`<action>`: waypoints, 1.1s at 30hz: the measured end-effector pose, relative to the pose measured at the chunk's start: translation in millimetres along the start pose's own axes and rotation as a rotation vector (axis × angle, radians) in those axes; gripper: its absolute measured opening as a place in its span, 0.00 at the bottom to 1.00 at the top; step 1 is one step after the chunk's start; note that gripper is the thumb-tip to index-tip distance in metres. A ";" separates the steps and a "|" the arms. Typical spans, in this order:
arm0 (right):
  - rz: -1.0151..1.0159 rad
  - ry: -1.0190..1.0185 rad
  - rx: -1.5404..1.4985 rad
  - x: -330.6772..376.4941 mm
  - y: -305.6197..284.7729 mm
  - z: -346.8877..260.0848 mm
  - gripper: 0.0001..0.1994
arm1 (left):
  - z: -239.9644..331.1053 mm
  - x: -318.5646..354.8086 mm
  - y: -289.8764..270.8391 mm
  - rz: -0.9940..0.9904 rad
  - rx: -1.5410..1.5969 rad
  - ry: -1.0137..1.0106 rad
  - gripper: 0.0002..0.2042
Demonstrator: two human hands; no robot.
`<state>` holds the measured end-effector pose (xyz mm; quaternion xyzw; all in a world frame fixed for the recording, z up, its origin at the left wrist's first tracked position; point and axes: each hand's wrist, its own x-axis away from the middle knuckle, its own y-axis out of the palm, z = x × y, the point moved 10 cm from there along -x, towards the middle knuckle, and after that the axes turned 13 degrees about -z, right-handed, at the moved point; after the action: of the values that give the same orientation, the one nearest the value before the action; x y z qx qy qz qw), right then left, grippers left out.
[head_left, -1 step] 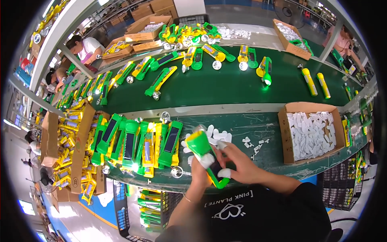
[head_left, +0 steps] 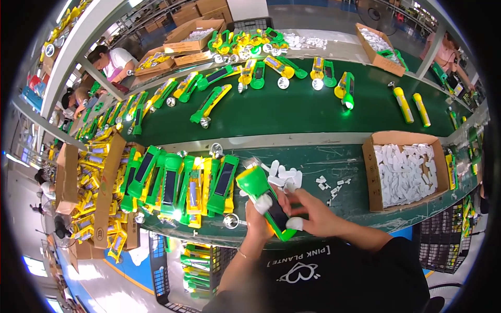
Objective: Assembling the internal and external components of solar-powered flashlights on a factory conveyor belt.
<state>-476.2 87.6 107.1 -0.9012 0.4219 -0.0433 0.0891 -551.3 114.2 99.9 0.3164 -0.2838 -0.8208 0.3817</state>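
Note:
A green and yellow flashlight [head_left: 254, 181] with a dark panel along its side is held slantwise above the bench, its head up and to the left. My left hand [head_left: 258, 221] is closed round its body, with a white-covered thumb across the front. Against the panel and lower end, my right hand [head_left: 312, 213] grips with bent fingers, white covers on the tips. White oval plastic pieces [head_left: 282, 173] lie just beyond the hands. Left of them, several green and yellow flashlights [head_left: 169, 180] rest side by side, some with reflectors hanging out.
An open carton of white pieces [head_left: 371, 180] stands at the right. Yellow parts fill a carton [head_left: 107, 193] at the left. Across the bench runs a green belt [head_left: 282, 117] carrying flashlights. Below the bench edge is a black crate [head_left: 159, 261]. Other people sit at the far left and right.
The flashlight has turned slightly in my hands, its head shifting a little to the left. Both hands keep their hold, and the whole view has shifted a touch.

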 end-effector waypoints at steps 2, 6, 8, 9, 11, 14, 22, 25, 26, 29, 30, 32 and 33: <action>-0.103 -0.166 0.104 2.9 15.4 3.5 0.27 | -1.5 -10.9 1.7 0.004 0.005 0.014 0.23; 0.017 0.168 -0.238 20.0 3.3 30.9 0.18 | -23.4 -23.9 3.4 -0.090 0.113 0.015 0.28; 0.343 0.115 0.481 37.9 -35.0 -2.7 0.19 | -28.1 -21.8 -12.7 0.233 -0.181 -0.039 0.29; 0.445 0.090 0.651 46.0 -40.9 0.9 0.19 | -36.7 -26.3 -5.8 0.219 -0.182 -0.063 0.29; 0.517 0.074 0.730 56.2 -43.3 2.3 0.18 | -49.2 -22.5 1.9 0.307 -0.261 -0.076 0.28; 0.544 0.121 0.841 62.9 -42.0 6.4 0.18 | -68.1 -27.2 -5.7 0.397 -0.303 -0.101 0.23; 0.626 0.039 0.806 109.3 -79.5 14.4 0.14 | -79.7 -59.8 -32.4 0.342 -0.124 -0.294 0.19; 0.832 0.189 0.950 123.0 -115.7 20.8 0.11 | -74.8 -66.2 -26.6 0.293 -0.156 -0.311 0.19; 0.836 0.196 0.958 120.7 -120.8 26.5 0.11 | -77.8 -68.5 -18.2 0.196 -0.131 -0.327 0.19; 0.739 0.179 0.951 106.5 -125.3 39.0 0.09 | -80.8 -57.5 -10.7 0.069 0.009 -0.350 0.20; 0.677 0.260 0.977 103.4 -127.6 44.5 0.08 | -83.3 -53.0 -7.8 0.037 0.117 -0.366 0.23; 0.611 0.394 0.941 100.1 -129.3 50.7 0.04 | -84.9 -43.9 -2.5 0.001 0.110 -0.394 0.28; 0.585 0.482 0.935 100.7 -128.6 60.5 0.05 | -82.5 -38.9 -2.1 -0.029 0.086 -0.380 0.28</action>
<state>-305.7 98.5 73.4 -0.5776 0.5971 -0.4012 0.3858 -471.8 128.2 57.5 0.1758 -0.3809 -0.8582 0.2958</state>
